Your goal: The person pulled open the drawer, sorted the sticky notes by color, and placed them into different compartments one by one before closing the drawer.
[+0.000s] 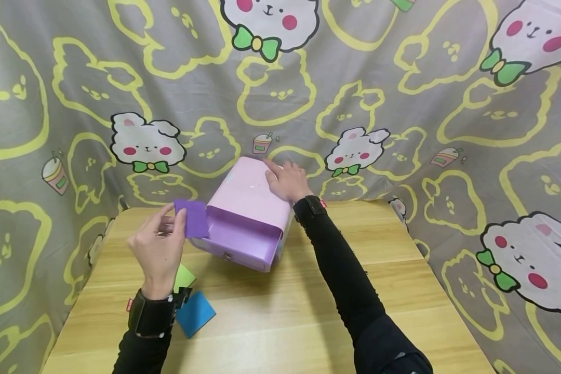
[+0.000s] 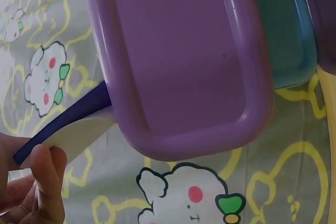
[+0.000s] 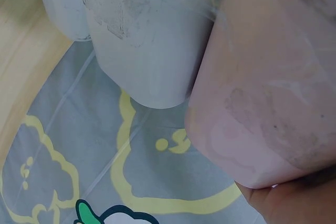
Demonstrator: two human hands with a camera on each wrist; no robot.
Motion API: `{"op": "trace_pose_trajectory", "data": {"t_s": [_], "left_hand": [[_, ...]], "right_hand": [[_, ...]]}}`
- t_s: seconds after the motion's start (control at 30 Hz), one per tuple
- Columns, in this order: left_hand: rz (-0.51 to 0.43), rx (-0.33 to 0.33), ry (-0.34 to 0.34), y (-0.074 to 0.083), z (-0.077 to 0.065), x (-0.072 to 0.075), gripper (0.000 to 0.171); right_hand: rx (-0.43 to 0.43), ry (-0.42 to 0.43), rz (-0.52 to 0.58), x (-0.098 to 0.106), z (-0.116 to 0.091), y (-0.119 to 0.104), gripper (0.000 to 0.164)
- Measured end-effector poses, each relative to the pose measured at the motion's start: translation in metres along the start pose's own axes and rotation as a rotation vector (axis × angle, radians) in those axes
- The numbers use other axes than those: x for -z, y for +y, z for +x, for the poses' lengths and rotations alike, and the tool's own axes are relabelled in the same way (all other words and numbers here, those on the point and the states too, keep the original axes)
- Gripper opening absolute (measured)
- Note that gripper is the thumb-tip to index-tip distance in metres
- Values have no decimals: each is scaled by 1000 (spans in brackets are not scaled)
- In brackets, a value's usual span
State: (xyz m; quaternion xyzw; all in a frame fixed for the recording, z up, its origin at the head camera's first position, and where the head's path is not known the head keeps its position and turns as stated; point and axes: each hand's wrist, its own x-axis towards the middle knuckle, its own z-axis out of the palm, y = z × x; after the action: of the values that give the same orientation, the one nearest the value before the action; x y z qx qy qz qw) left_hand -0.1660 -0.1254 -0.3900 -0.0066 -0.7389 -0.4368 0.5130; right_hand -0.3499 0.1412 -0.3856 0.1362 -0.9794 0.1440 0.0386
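Gray curtain (image 1: pixel 205 93) with yellow outlines and white rabbits surrounds a wood-grain counter (image 1: pixel 430 301). Toward its far side stands a pink-topped drawer unit (image 1: pixel 248 189), set at an angle, its upper purple drawer (image 1: pixel 243 239) pulled out toward the person. On the far right of the unit's top rests the right hand (image 1: pixel 287 179), index finger extended, gripping nothing visible. Left of the drawer, the left hand (image 1: pixel 158 249) is clamped, thumb against fingers, on a purple square (image 1: pixel 194 219) whose far edge reaches the drawer's left side. Near that wrist lie a blue square (image 1: pixel 196 314) and a partly hidden green square (image 1: pixel 184 277).
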Motion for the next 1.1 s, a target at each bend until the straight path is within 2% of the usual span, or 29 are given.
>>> {"op": "trace_pose_trajectory", "data": {"t_s": [0.23, 0.53, 1.1], "left_hand": [[23, 7, -49, -2, 1, -4, 17], [41, 78, -87, -5, 3, -7, 17], [162, 166, -206, -8, 2, -21, 19]], "right_hand": [[-7, -5, -11, -1, 0, 0, 55], [3, 8, -17, -1, 2, -1, 55], [-1, 8, -26, -2, 2, 0, 56]]}}
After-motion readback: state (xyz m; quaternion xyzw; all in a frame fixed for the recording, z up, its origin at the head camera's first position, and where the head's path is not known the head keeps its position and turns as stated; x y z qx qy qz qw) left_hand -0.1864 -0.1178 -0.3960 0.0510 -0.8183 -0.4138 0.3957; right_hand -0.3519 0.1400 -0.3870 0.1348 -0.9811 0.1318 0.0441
